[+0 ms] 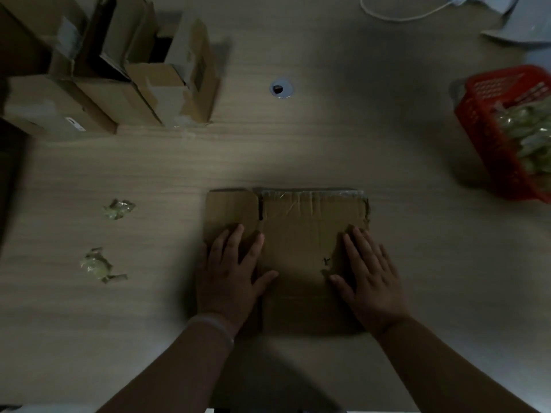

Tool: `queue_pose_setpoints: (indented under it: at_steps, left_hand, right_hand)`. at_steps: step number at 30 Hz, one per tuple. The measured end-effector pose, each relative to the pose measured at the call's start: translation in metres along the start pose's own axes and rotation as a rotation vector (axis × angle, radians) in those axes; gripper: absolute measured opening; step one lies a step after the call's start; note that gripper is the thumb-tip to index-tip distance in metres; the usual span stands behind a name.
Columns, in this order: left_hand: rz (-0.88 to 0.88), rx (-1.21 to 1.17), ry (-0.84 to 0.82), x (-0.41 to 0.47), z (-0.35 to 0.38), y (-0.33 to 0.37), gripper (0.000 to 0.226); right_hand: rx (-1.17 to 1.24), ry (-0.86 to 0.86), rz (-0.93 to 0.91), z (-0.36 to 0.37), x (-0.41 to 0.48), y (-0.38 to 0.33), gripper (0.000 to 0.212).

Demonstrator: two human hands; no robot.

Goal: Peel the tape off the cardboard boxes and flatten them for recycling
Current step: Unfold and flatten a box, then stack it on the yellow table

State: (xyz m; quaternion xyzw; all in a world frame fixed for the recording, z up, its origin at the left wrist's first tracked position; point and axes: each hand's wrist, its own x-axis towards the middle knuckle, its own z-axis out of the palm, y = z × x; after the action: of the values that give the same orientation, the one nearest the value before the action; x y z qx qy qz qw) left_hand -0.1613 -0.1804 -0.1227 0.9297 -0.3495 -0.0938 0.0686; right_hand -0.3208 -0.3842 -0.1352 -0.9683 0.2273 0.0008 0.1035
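Head cam is pretty dim, but you can still see what's going on. Both palms are flat on the flattened box (298,293), with spread, straight fingers pressing down and nothing gripped. The left hand (231,269) is on the box's left side and the right hand (368,275) is on its right, leaving bare cardboard between the thumbs. There's a pale bracelet (214,323) on the left wrist.

Just past the fingertips, along the box's far edge, there's a shiny strip of tape (310,194) that looks unpeeled. I'd say that's the main risk here: if the box gets stacked like this, the tape goes into recycling with it. Ahead of the left fingers a flap (231,208) sits a bit separate, so it might spring up once the pressure comes off. The table (298,144) looks slick, so a hard push could make the box slide.

Out to the left of the left hand are two crumpled tape wads (117,208) and (95,265). Further out on that side is a cluster of standing boxes (119,84) that haven't been flattened yet. Far off to the right of the right hand is a red basket (483,126) that looks stuffed with peeled tape.
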Motion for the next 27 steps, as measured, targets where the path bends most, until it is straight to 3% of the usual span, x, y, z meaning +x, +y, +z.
queue_pose_setpoints:
  at_steps: [6, 15, 18, 21, 24, 27]
  left_hand:
    - [0.194, 0.081, -0.043, -0.014, 0.01, -0.022, 0.098]
    - [0.147, 0.019, -0.147, -0.014, 0.004, -0.031, 0.099]
    - [-0.051, -0.056, -0.05, -0.034, -0.005, -0.032, 0.101]
    - [-0.397, -0.098, -0.027, -0.066, -0.009, -0.029, 0.098]
    - [-0.564, -0.24, -0.09, -0.079, -0.013, -0.02, 0.091]
    - [-0.711, -0.504, -0.135, -0.076, -0.02, -0.012, 0.093]
  right_hand:
    - [-0.06, -0.039, 0.075, 0.002, -0.008, 0.0, 0.078]
    - [-0.002, -0.187, -0.03, -0.003, -0.012, 0.014, 0.09]
    - [0.087, -0.217, 0.016, -0.01, -0.032, 0.026, 0.095]
    - [0.146, -0.23, 0.258, -0.017, -0.057, 0.028, 0.095]
    - [0.163, -0.183, 0.378, -0.026, -0.067, 0.017, 0.078]
    - [0.456, -0.252, 0.569, -0.034, -0.063, 0.012, 0.063]
